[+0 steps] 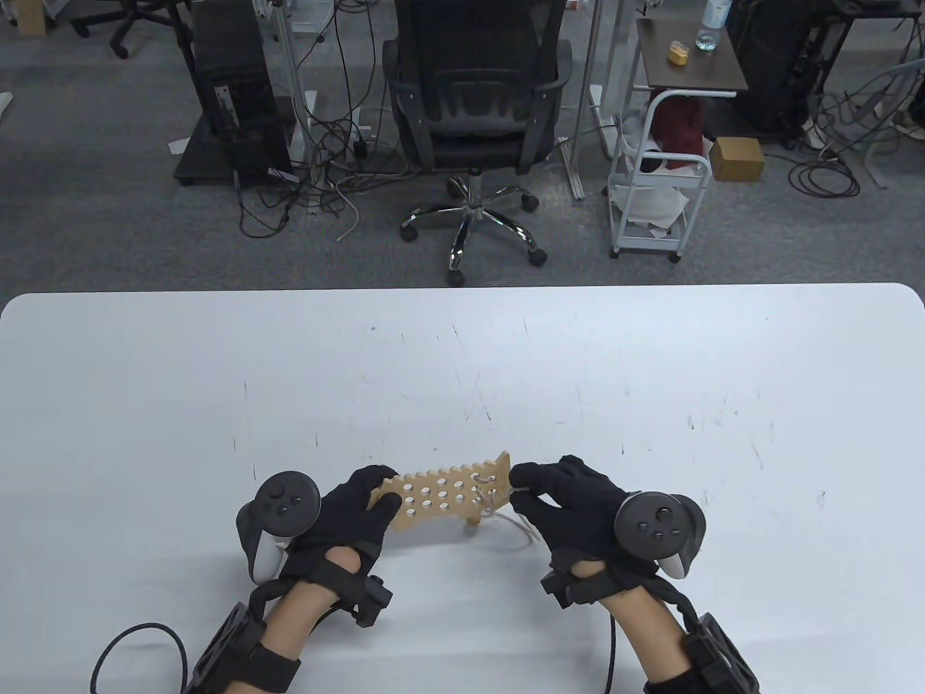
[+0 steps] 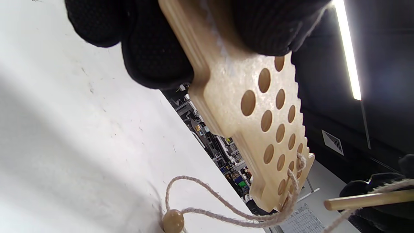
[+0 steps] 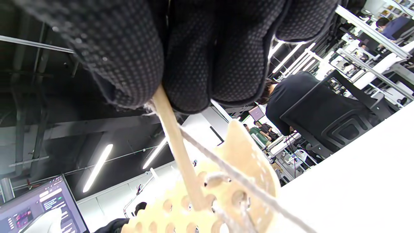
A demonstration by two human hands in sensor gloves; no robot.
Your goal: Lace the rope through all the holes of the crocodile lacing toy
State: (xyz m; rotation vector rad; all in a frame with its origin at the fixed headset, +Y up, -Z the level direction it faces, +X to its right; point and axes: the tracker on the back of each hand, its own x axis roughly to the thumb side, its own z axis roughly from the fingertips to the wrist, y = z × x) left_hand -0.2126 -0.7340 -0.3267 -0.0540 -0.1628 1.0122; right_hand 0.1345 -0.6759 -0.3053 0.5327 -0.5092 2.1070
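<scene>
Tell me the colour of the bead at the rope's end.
The bead is light tan wood, like the crocodile board; clearest in the left wrist view.

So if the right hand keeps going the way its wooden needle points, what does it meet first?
The crocodile board: the right hand pinches the needle, whose tip appears already at a hole near the laced end. Depth is uncertain.

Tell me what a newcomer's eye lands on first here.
The wooden crocodile board, dotted with holes, is held above the white table near its front edge. The left hand grips one end, and the right hand pinches a wooden needle at the other. Pale rope already laces the holes there, trailing to a bead on the table.
</scene>
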